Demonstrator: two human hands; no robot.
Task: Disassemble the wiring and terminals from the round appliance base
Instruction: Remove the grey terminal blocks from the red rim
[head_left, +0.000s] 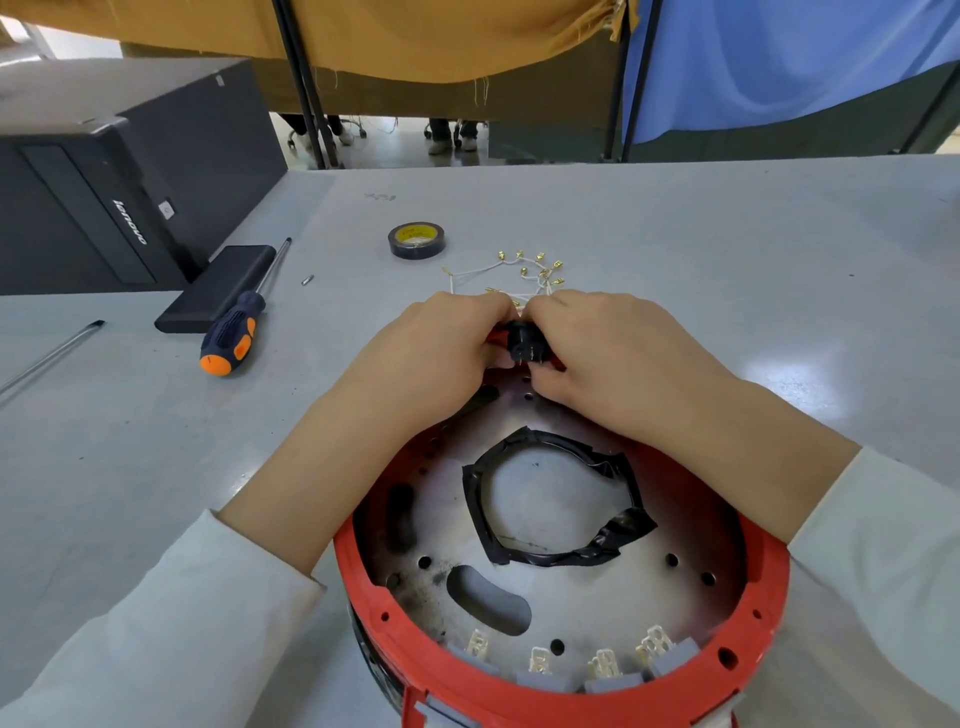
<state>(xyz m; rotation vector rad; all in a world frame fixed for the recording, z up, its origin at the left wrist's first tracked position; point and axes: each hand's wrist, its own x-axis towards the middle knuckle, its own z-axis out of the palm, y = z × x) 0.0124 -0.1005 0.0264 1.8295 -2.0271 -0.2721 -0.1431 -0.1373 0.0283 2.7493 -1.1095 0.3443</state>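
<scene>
We see the red round base (566, 691) sitting on the grey table (675, 249) close to us, open side up, w/ a metal plate (613, 587) inside and a ring of black tape (550, 499) round its centre hole. Both hands are at the far rim – left hand (431, 358) and right hand (608, 353) meet over a small black socket (525, 343) w/ metal pins. Fingers of both hands are curled tight on the socket from either side; fingertips mostly hidden. At the near rim, four grey switch blocks w/ bare metal terminals (602, 662) stand in a row. Just beyond the hands lies a loose bunch of white wires (519, 273) w/ brass connectors, on the table, apart from the base. Behind that, a tape roll (417, 240). To the left – a blue-orange screwdriver (236, 332) resting partly on a flat black box (218, 296), a small screw (307, 280) near its tip, and a black PC tower (104, 197) at the table edge
</scene>
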